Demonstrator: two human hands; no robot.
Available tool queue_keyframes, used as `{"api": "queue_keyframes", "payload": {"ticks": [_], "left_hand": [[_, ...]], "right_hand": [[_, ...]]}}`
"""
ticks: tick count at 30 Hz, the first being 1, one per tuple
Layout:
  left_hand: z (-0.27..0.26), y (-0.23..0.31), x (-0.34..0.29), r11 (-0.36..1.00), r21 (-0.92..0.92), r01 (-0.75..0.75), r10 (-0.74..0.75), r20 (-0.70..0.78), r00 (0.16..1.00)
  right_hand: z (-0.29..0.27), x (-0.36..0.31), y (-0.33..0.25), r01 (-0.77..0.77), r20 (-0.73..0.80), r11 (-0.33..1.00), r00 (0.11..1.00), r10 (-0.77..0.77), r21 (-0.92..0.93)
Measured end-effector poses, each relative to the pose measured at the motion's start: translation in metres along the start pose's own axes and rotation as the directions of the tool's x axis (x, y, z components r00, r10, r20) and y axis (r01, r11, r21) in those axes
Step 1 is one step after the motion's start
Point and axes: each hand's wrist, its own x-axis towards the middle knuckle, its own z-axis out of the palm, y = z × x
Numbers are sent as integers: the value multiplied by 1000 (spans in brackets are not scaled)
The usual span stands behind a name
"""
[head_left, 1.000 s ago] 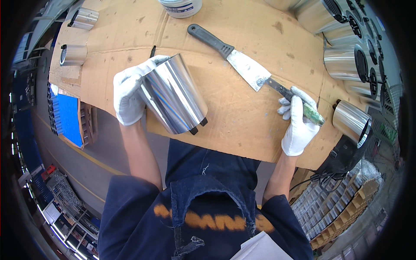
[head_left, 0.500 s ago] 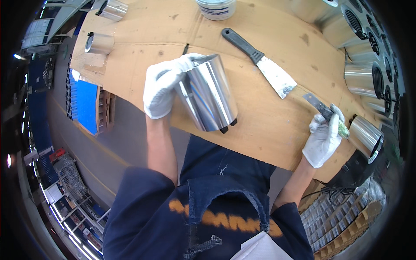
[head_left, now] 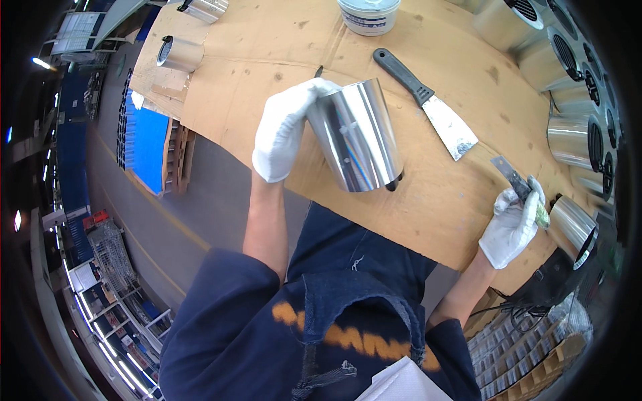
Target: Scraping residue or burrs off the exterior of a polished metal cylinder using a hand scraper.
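A shiny metal cylinder (head_left: 358, 137) with small black feet hangs tilted above the near edge of the table, held at its upper rim by my white-gloved left hand (head_left: 286, 130). Its inside is turned away from view. My right hand (head_left: 511, 224), gloved too, is closed around a small scraper (head_left: 512, 179) with a flat metal blade that points up and left; part of its handle is hidden by the fingers. Between the two hands lies a wide putty knife (head_left: 428, 100) with a black handle, flat on the cardboard (head_left: 267, 87).
A white tub (head_left: 370, 19) stands at the far edge. Two metal cylinders (head_left: 180, 53) lie at the far left. Several more cylinders (head_left: 572, 139) with black grilles are stacked along the right, and another cylinder (head_left: 574, 227) lies beside my right hand. A blue-topped pallet (head_left: 148, 147) stands on the floor at left.
The cylinder in my left hand has turned a little, so one black foot now shows plainly instead of two. The whole view has shifted slightly; my right hand keeps the scraper.
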Motion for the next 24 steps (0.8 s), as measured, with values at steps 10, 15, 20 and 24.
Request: {"api": "queue_keyframes", "payload": {"ticks": [10,15,20,24], "left_hand": [[18,34,15,921,331,205,-221,11,975],[21,48,22,825,529,198,-273,66,960],[22,40,26,933,343,110,-194,220,956],[24,34,31,898,422,123,-209,164,964]], "right_hand": [[-3,1,3,3,37,1000,999,-2,-16],[-5,2,5,2,17,1000,1000,-2,10],[-5,2,4,2,12,1000,1000,-3,20],[-6,2,5,2,23,999,1000,-3,49]]}}
